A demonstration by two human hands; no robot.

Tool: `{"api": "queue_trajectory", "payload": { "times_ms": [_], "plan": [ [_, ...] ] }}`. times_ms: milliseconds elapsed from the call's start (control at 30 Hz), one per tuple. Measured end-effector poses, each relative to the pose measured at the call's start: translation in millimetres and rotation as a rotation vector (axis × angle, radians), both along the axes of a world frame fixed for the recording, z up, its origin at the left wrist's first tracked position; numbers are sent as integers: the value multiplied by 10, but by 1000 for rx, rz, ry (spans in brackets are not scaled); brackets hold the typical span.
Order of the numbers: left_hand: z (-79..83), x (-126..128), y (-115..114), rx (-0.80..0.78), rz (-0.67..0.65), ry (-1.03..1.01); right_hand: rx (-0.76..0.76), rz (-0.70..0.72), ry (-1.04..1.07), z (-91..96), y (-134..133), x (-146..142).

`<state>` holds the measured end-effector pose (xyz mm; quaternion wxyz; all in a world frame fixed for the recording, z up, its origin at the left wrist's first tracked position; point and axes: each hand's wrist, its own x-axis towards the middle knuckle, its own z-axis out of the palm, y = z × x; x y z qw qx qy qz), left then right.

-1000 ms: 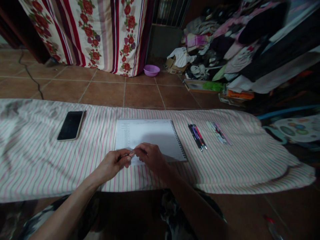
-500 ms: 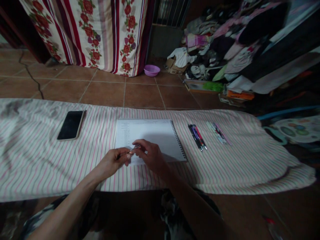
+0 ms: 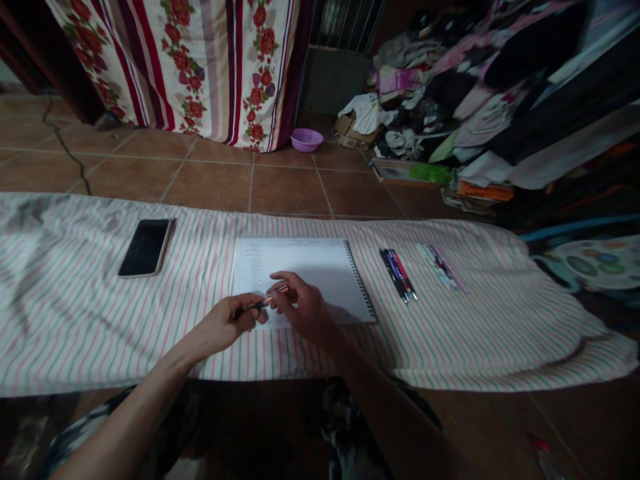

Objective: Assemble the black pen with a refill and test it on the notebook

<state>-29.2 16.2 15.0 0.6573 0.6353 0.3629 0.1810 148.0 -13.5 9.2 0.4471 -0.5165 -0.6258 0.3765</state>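
Note:
A slim pen (image 3: 269, 301), dark at one end and copper-toned at the other, is held between both hands over the notebook. My left hand (image 3: 231, 323) is closed round its dark end. Thumb and fingers of my right hand (image 3: 306, 308) pinch the other end, with the index finger raised. Below them lies a spiral notebook (image 3: 310, 267), open at a mostly white page with a printed column along its left side and the coil on the right. Right of it rest several dark, purple and red pens (image 3: 397, 275), then a group of pale and pink pens (image 3: 443, 268).
A striped cloth (image 3: 200, 267) covers the low surface, with a phone (image 3: 146, 247) at its left. Beyond are floor tiles, a floral curtain (image 3: 215, 73), a purple basin (image 3: 307, 140) and heaped clothes (image 3: 425, 100). A blue-edged chair (image 3: 600, 260) stands at the right.
More of the pen's dark end now shows in my left hand. My right index finger has lifted and stretched out. The whole view has shifted slightly.

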Motion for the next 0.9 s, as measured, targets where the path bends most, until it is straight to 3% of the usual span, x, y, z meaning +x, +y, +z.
{"api": "queue_trajectory", "payload": {
  "times_ms": [267, 500, 733, 900],
  "plan": [
    [20, 10, -1, -114, 80, -81, -102, 35, 215, -20, 8, 9],
    [96, 34, 5, -130, 158, -103, -207, -83, 462, -201, 118, -55],
    [43, 52, -7, -161, 166, -190, -329, -27, 506, -39, 91, -57],
    [32, 63, -12, -177, 162, -211, -340, -85, 546, -34, 97, -85]
  ]
}}
